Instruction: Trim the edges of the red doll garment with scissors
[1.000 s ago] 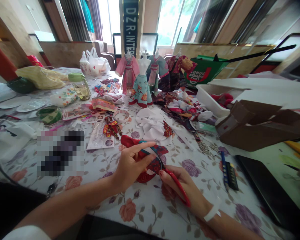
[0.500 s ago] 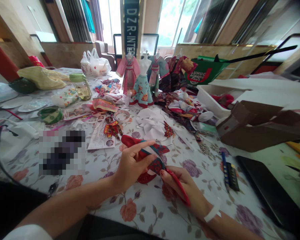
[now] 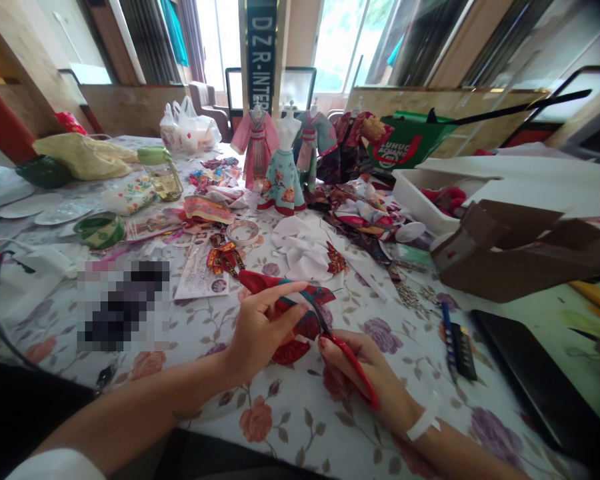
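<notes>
Between thumb and fingers, my left hand (image 3: 260,327) grips a red and teal patterned piece of fabric (image 3: 307,325) just above the table. My right hand (image 3: 363,363) is closed round the red handles of a pair of scissors (image 3: 354,365). Their dark blades reach into the fabric beside my left thumb. Beyond my hands lies a crumpled white cloth (image 3: 303,250) with a red patterned edge. Red and black ribbon pieces (image 3: 225,257) rest on a card to the left of it.
Small dress forms in costumes, one in a light blue skirt (image 3: 281,183), stand at the back. Fabric scraps (image 3: 365,217) surround them. On the right are a cardboard box (image 3: 510,250), a blue pen (image 3: 449,337) and a black flat device (image 3: 525,380). A green tape roll (image 3: 100,230) lies left.
The scissor blades have shifted slightly and show more against the fabric, whose lower red part now hangs more apart. Both hands stay almost in the same place.
</notes>
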